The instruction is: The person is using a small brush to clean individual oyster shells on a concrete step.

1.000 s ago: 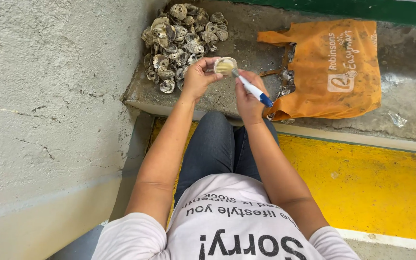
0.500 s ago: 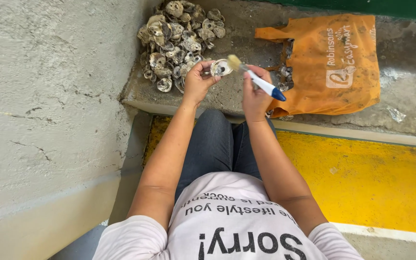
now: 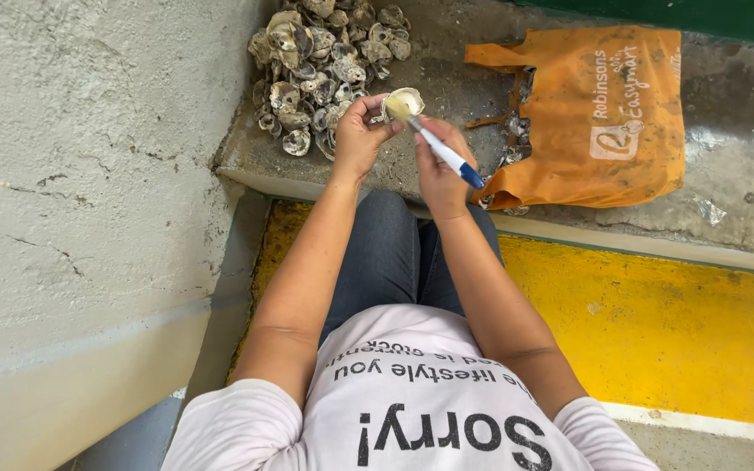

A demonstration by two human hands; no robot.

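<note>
My left hand (image 3: pixel 361 133) holds a pale oyster shell (image 3: pixel 403 103) by its edge, hollow side up. My right hand (image 3: pixel 439 166) grips a brush with a white and blue handle (image 3: pixel 447 155); its bristle end rests in the shell. Both hands are raised over my knees, just in front of a raised concrete ledge (image 3: pixel 447 183). A heap of grey oyster shells (image 3: pixel 320 65) lies on the ledge right behind my left hand.
An orange cloth bag (image 3: pixel 608 118) lies flat on the ledge to the right, with several shells at its open mouth (image 3: pixel 512 139). A rough concrete wall (image 3: pixel 89 174) rises on the left. A yellow painted floor strip (image 3: pixel 656 331) runs below the ledge.
The hands have shifted slightly in the view, and the brush has moved across the shell; my left hand still grips the same shell.
</note>
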